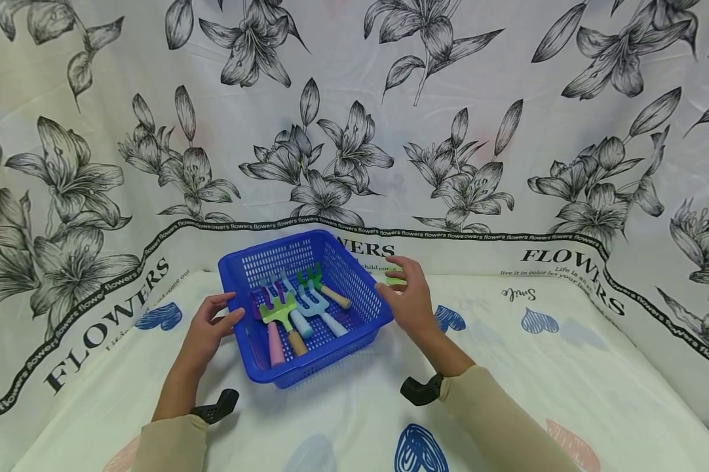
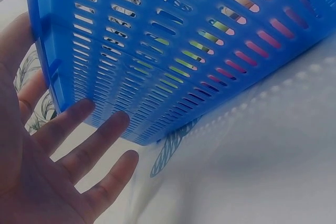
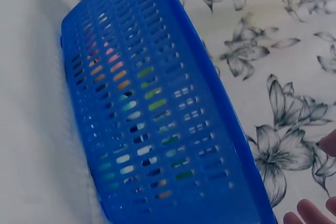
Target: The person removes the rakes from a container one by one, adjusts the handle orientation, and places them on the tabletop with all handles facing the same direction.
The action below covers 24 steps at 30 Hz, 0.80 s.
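Observation:
A blue slotted plastic basket (image 1: 325, 354) sits on the white cloth, turned at an angle. Inside lie several small garden forks: a lime green fork (image 1: 280, 309) with a wooden handle, a purple one with a pink handle (image 1: 276, 344), light blue ones (image 1: 314, 303) and a green fork (image 1: 310, 276) with a wooden handle. At the basket's left rim is my left hand (image 1: 209, 326), thumb and index fingertip right at the edge, the other fingers extended below it. My right hand (image 1: 410, 298) hovers by the right rim with fingers spread and parted from the side in the right wrist view.
Behind the right hand shows part of a lime green object (image 1: 396, 275). The white cloth (image 1: 496, 367) carries printed hearts. A curtain (image 1: 354, 85) with flower drawings hangs behind, its black lettered band (image 1: 449, 234) along the bottom.

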### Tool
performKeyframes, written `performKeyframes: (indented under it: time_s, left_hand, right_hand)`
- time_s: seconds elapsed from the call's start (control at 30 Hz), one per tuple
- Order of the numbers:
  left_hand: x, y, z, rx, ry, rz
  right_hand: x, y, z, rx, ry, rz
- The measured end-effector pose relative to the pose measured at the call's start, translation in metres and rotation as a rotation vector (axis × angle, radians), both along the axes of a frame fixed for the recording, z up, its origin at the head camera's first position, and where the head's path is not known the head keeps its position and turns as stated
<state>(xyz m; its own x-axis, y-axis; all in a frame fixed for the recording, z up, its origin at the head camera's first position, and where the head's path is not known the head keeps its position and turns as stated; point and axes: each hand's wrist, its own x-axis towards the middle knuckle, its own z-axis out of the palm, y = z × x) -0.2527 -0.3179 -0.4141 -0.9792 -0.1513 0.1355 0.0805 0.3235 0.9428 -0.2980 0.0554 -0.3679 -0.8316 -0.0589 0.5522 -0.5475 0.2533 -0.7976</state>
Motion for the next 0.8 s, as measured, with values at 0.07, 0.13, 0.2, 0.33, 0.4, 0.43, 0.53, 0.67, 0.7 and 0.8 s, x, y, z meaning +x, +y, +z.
performKeyframes:
  time_s: [0.07, 0.13, 0.2, 0.33, 0.4, 0.43, 0.53, 0.67, 0.7, 0.8]
  left_hand:
    - [-0.001, 0.0, 0.0, 0.0, 0.0, -0.002]
    - [-0.001, 0.0, -0.001, 0.002, 0.001, -0.001]
    - [-0.002, -0.001, -0.001, 0.004, 0.001, 0.003]
    - [-0.002, -0.001, -0.001, 0.008, 0.003, 0.004]
    - [-0.002, -0.001, -0.001, 0.007, 0.004, 0.002]
    - [-0.001, -0.001, -0.001, 0.006, 0.005, 0.001]
    - [-0.001, 0.0, -0.001, -0.002, 0.006, 0.008]
    - [0.0, 0.001, 0.0, -0.013, 0.008, 0.012]
    - [0.0, 0.001, 0.0, -0.012, 0.011, 0.01]
    - [0.001, 0.0, 0.001, -0.013, 0.025, 0.001]
  right_hand:
    - [0.001, -0.004, 0.001, 0.006, 0.02, 0.025]
    - [0.002, -0.007, 0.001, 0.015, 0.025, 0.046]
    - [0.003, -0.01, 0.001, 0.023, 0.019, 0.066]
    - [0.005, -0.016, 0.001, 0.044, 0.0, 0.1]
    - [0.006, -0.018, 0.001, 0.058, -0.013, 0.111]
    - [0.007, -0.019, 0.002, 0.066, -0.019, 0.117]
    - [0.007, -0.023, 0.001, 0.107, -0.055, 0.12]
    - [0.007, -0.025, 0.003, 0.181, -0.109, 0.126]
    - [0.007, -0.025, 0.003, 0.195, -0.115, 0.134]
    - [0.005, -0.025, 0.006, 0.22, -0.133, 0.189]
